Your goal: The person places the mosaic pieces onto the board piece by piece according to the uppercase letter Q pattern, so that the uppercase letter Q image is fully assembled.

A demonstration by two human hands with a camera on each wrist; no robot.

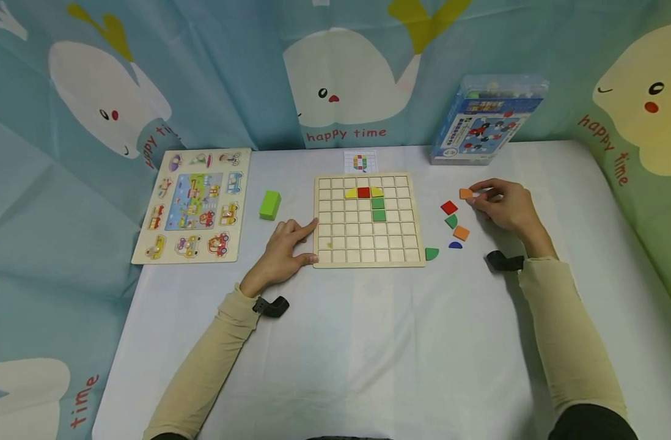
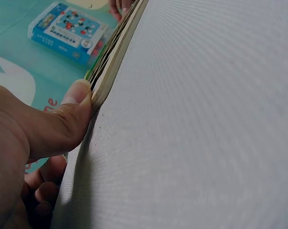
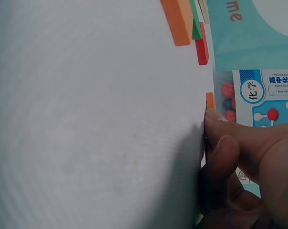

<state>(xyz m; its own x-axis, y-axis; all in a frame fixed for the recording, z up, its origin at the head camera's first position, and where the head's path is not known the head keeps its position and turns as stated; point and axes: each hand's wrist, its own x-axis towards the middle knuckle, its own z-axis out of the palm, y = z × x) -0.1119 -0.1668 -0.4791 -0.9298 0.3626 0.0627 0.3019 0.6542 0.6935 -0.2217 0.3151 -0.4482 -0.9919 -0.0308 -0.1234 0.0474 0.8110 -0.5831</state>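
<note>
My left hand (image 1: pixel 284 252) rests at the left edge of a wooden grid board (image 1: pixel 368 264), thumb at the lower corner and index finger higher up. In the left wrist view the thumb (image 2: pixel 70 119) presses the board's edge. Set in the board are a red square tile (image 1: pixel 363 192) between two yellow curved tiles, and two green square tiles (image 1: pixel 378 215) below the right one. Out to the right, my right hand (image 1: pixel 506 205) pinches an orange square tile (image 1: pixel 465 194) by its side. That tile (image 3: pixel 210 99) shows at the fingertips in the right wrist view.
Right of the board lie a red tile (image 1: pixel 449 208), green quarter-round tiles (image 1: pixel 432 253), another orange tile (image 1: pixel 461 233) and a blue half-round (image 1: pixel 455 245). A pattern card (image 1: pixel 371 157) lies behind the board. A green block (image 1: pixel 270 205), picture puzzle (image 1: pixel 143 244) and boxed set (image 1: pixel 489 131) stand around.
</note>
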